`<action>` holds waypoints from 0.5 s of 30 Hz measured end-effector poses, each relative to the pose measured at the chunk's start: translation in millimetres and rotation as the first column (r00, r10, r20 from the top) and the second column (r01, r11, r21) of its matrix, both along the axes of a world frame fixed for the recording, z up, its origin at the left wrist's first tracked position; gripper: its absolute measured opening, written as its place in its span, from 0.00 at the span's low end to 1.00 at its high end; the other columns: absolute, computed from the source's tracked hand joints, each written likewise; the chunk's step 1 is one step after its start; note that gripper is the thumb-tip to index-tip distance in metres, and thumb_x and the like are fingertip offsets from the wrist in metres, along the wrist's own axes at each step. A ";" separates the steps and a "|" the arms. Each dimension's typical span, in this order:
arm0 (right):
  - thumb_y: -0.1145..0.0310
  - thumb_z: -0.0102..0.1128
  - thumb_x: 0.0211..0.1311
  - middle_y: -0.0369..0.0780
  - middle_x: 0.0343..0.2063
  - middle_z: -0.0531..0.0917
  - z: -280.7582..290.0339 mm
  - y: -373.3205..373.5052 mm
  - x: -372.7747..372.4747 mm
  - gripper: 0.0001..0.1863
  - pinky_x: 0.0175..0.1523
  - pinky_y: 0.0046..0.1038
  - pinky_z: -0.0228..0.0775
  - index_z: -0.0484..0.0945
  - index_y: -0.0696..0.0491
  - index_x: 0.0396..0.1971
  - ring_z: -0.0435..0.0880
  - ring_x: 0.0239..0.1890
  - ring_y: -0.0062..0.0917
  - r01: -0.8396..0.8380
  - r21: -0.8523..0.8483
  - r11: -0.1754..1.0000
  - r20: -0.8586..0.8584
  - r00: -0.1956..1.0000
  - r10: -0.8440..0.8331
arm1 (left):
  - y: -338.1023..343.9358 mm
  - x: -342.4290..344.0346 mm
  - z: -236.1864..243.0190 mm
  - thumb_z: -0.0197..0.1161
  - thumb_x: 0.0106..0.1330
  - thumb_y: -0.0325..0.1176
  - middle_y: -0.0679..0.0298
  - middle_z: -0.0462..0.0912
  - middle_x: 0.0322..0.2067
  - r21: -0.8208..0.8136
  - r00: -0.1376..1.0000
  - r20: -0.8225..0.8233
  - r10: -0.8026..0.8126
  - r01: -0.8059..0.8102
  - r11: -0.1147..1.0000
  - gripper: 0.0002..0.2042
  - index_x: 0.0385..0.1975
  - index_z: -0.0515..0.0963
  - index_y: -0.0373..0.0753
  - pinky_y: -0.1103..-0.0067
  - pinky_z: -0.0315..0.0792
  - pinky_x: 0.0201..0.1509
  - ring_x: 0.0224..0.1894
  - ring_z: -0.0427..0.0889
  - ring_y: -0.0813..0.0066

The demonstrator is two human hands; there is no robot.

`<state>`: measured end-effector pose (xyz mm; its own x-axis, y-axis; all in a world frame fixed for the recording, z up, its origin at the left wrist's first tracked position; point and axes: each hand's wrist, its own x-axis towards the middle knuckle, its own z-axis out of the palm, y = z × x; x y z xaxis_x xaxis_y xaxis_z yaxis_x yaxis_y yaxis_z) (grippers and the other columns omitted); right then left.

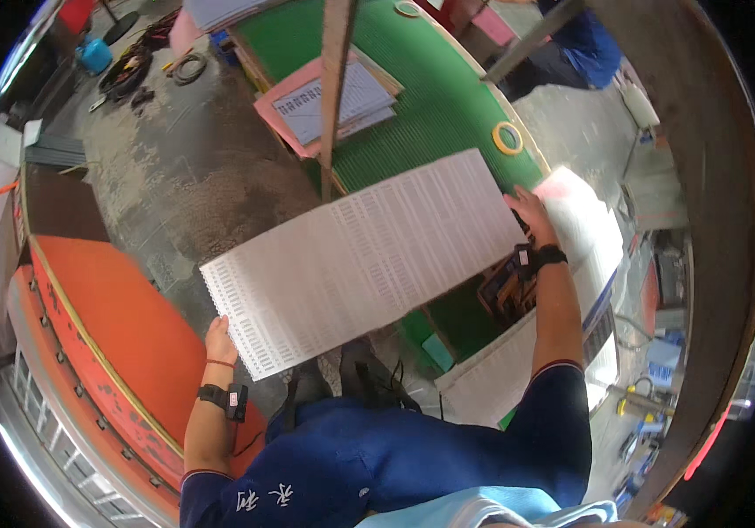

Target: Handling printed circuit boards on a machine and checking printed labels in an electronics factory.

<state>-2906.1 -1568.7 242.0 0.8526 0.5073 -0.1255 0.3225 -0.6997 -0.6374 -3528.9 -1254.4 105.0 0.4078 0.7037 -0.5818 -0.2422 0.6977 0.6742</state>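
Observation:
A long pale sheet (360, 255) with columns of small printed marks spans the middle of the view, held between my two hands. My left hand (219, 339) grips its lower-left end. My right hand (530, 211) is at its right end, fingers curled at the edge. Beneath and to the right of the sheet, more pale sheets (584, 229) lie on a green ribbed worktop (417, 123). A dark container of small items (505, 295), partly hidden, is below my right hand.
An orange slanted surface (109, 326) is at left. An upright metal post (336, 79) stands beyond the sheet, near pink-backed papers (325, 106) and a tape roll (507, 139). Another person (580, 48) in blue is at back right. Coiled cables (127, 70) lie on the floor (157, 158).

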 end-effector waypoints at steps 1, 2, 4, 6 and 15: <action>0.57 0.59 0.52 0.48 0.53 0.69 15.3 -3.3 1.1 0.34 0.56 0.27 0.60 0.62 0.64 0.54 0.69 0.54 0.32 -0.020 0.063 0.998 -0.026 0.999 0.022 | -3.2 3.0 6.7 0.43 0.67 0.28 0.55 0.73 0.41 -0.020 0.999 0.033 0.013 -0.012 1.000 0.11 0.43 0.66 0.29 0.69 0.69 0.49 0.44 0.74 0.64; 0.58 0.60 0.53 0.48 0.51 0.71 21.7 -9.6 -6.5 0.32 0.54 0.28 0.63 0.64 0.63 0.53 0.71 0.52 0.31 -0.009 0.153 0.988 -0.051 0.999 0.017 | -2.8 3.5 8.3 0.43 0.67 0.28 0.55 0.73 0.41 -0.011 1.000 -0.001 -0.001 0.001 1.000 0.11 0.43 0.66 0.29 0.69 0.69 0.49 0.44 0.74 0.64; 0.57 0.59 0.54 0.45 0.47 0.74 37.2 -25.7 -27.5 0.29 0.52 0.27 0.64 0.66 0.61 0.51 0.73 0.49 0.28 0.063 0.193 0.979 -0.193 0.981 -0.024 | -4.4 6.5 16.3 0.42 0.67 0.29 0.55 0.73 0.42 0.009 0.999 0.015 -0.030 0.029 1.000 0.11 0.43 0.66 0.29 0.69 0.69 0.50 0.44 0.74 0.63; 0.56 0.58 0.55 0.42 0.43 0.76 50.7 -37.9 -49.8 0.27 0.50 0.26 0.66 0.68 0.60 0.49 0.75 0.45 0.25 0.148 0.258 0.955 -0.329 0.942 -0.057 | -4.7 8.9 20.9 0.42 0.67 0.29 0.54 0.73 0.43 0.008 0.999 0.021 -0.048 0.048 0.999 0.12 0.44 0.65 0.28 0.68 0.68 0.51 0.45 0.74 0.63; 0.62 0.53 0.60 0.37 0.33 0.79 72.4 -130.5 -178.2 0.15 0.39 0.23 0.72 0.74 0.58 0.41 0.79 0.32 0.21 0.293 0.593 0.750 -0.424 0.906 -0.019 | 7.1 15.6 26.6 0.40 0.68 0.30 0.51 0.68 0.50 -0.091 0.988 0.095 -0.123 0.132 0.987 0.16 0.52 0.61 0.28 0.65 0.63 0.57 0.52 0.69 0.59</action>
<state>-3084.3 -1699.2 314.4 0.8824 0.4473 -0.1460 -0.1084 -0.1088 -0.9881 -3513.3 -1247.3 131.6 0.5435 0.5850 -0.6019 -0.2026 0.7873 0.5823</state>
